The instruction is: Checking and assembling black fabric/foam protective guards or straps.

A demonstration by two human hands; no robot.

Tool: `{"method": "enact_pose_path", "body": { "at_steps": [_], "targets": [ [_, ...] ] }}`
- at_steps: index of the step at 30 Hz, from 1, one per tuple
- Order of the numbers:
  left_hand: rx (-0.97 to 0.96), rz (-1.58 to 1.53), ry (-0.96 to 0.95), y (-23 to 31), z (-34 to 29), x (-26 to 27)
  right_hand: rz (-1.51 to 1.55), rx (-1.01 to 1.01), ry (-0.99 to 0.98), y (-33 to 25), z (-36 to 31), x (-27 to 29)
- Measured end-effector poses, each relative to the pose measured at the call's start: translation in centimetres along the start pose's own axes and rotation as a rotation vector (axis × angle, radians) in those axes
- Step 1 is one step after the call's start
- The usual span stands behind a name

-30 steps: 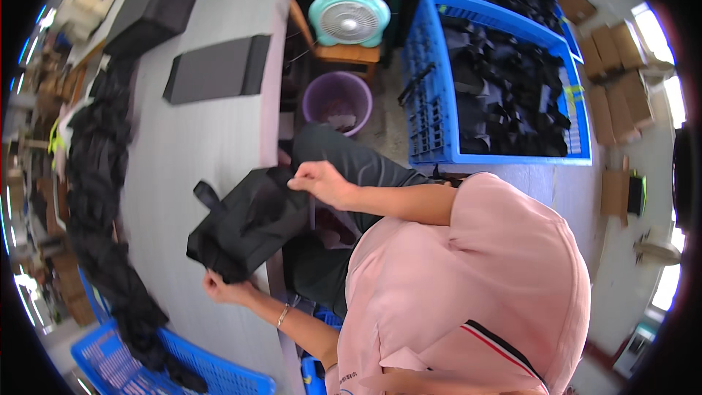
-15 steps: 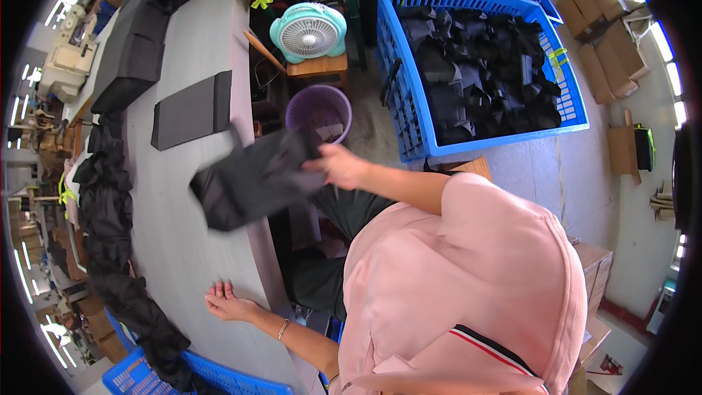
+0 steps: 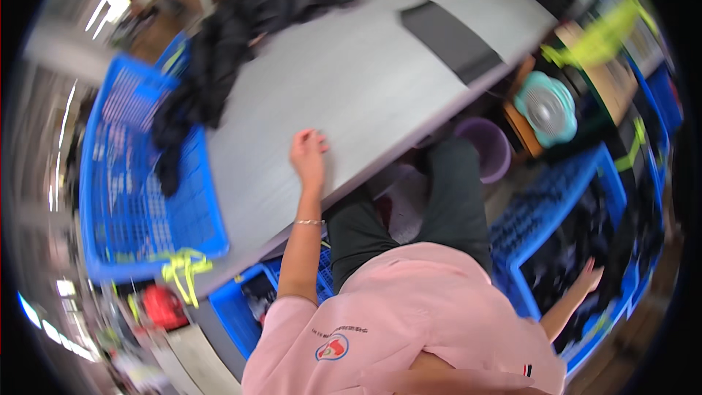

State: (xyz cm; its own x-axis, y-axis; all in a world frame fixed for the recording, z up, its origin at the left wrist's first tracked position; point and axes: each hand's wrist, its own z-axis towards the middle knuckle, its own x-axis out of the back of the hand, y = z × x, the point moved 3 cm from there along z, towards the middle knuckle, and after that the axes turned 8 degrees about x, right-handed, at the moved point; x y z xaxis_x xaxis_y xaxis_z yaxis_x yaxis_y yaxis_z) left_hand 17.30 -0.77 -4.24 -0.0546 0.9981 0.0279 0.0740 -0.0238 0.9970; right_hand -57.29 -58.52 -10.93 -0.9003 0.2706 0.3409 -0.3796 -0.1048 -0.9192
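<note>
My left hand rests at the near edge of the grey work table, fingers loosely bent and apart, with nothing in it. Out to the right, my right hand reaches over a blue plastic basket full of black fabric pieces. Motion smears its fingers, and dark material lies right beside it, so whether it grips anything is unclear. A flat black folded piece lies on the far right part of the table.
A heap of black fabric runs along the table's far left side into another blue basket. Right of the table stand a purple bin and a turquoise fan. A smaller blue crate sits below the table's near edge.
The view has swung round to the right. My right hand, which held a black fabric piece over the table edge, has moved out over the blue basket. The left hand stays on the table.
</note>
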Motion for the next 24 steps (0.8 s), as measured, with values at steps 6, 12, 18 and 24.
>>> {"method": "enact_pose_path", "body": {
  "at_steps": [6,12,18,24],
  "targets": [
    [-0.297,0.51,0.323,1.9,5.4,10.5,0.335,-0.307,-0.161,-3.5,-14.4,-23.6],
    [-0.48,0.92,0.666,3.8,16.1,21.9,0.181,-0.025,-0.526,-20.2,-29.0,-32.4],
    [-0.266,1.159,0.683,5.4,23.5,30.0,0.256,0.216,-0.886,-23.6,-34.4,-35.6],
    [-0.534,0.749,0.614,6.6,16.0,20.5,0.165,0.959,-0.989,-33.7,-42.9,-34.9]
  ]
}}
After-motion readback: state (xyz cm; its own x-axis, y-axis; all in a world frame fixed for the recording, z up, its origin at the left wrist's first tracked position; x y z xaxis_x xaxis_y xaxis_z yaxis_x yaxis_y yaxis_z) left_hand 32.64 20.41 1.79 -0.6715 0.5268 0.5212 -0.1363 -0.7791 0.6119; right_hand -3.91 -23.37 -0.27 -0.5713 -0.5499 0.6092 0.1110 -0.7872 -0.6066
